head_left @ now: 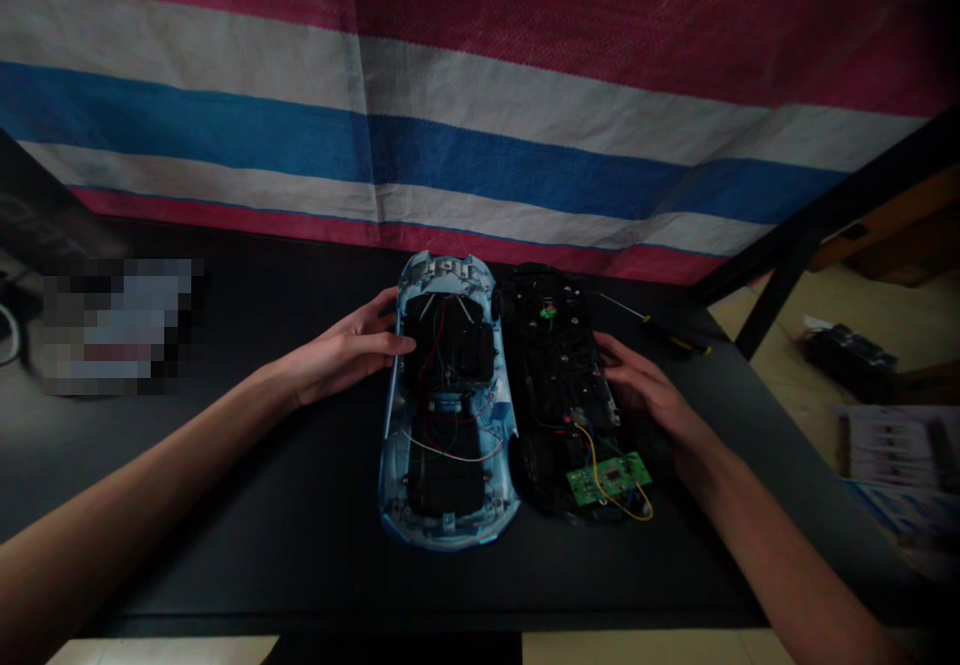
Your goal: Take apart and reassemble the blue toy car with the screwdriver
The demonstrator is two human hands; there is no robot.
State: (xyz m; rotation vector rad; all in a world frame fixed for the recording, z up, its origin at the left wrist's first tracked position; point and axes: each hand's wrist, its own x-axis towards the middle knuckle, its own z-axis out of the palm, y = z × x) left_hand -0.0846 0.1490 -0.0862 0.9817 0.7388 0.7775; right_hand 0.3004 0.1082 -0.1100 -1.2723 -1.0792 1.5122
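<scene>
A light blue toy car body shell (448,415) lies upside down on the black table (262,505), with black parts and red and white wires inside it. Right beside it lies the black chassis (559,385), a green circuit board (607,477) with yellow and blue wires at its near end. My left hand (341,353) rests against the shell's left side, fingers stretched out and touching its edge. My right hand (645,390) lies against the chassis's right side, fingers spread over its edge.
A screwdriver with a yellow and black handle (667,333) lies on the table behind my right hand. A striped red, white and blue tarp (480,115) hangs behind the table. A blurred-out item (116,325) sits at left. Boxes and papers (892,445) lie on the floor at right.
</scene>
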